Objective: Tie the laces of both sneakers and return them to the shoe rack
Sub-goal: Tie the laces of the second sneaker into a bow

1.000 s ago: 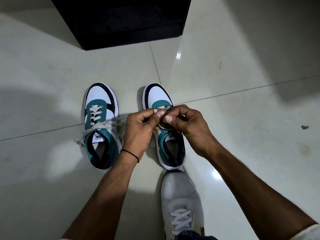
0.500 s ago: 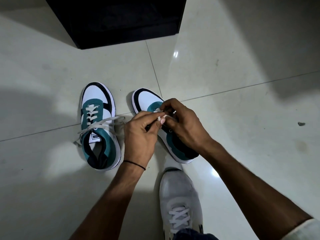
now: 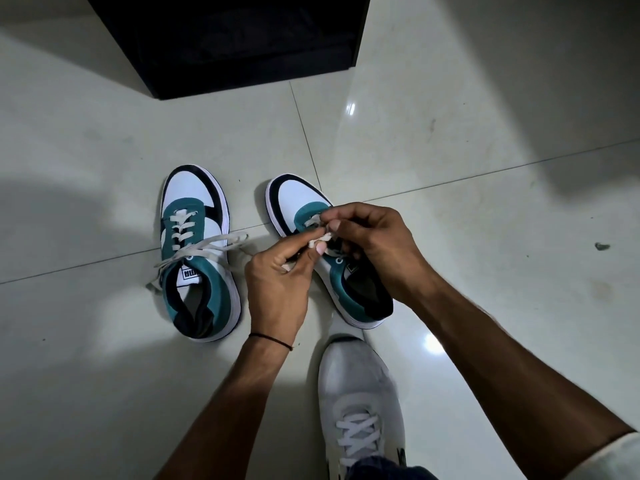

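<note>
Sneakers in teal, white and black are set on a glossy pale tiled floor (image 3: 450, 168), in front of a black shoe rack (image 3: 242, 39) seen at the top edge. On the left sneaker (image 3: 199, 258) a white tongue label is seen with dark block lettering, upside down and only partly legible. Its flat off-white laces (image 3: 194, 252) are crossed through the eyelets, and their loose ends are spread sideways over the shoe and onto the tiles. The upper is matte and suede-like in the teal parts, smooth in the white toe, with a thick white sole.

The right sneaker (image 3: 304, 206) is angled, its toe turned to the left, and its middle is covered by both hands. A bunched piece of its lace (image 3: 320, 239) is pinched between the thumb and fingers of the left hand (image 3: 277, 289); the fingers of the right hand (image 3: 377, 244) are curled and pressed together on the same lace just above. A thin black cord (image 3: 272, 338) is worn at the left wrist.

Nearer the camera, a grey mesh shoe (image 3: 360, 407) with white crossed laces is worn on the person's foot, just behind the right sneaker's heel.
</note>
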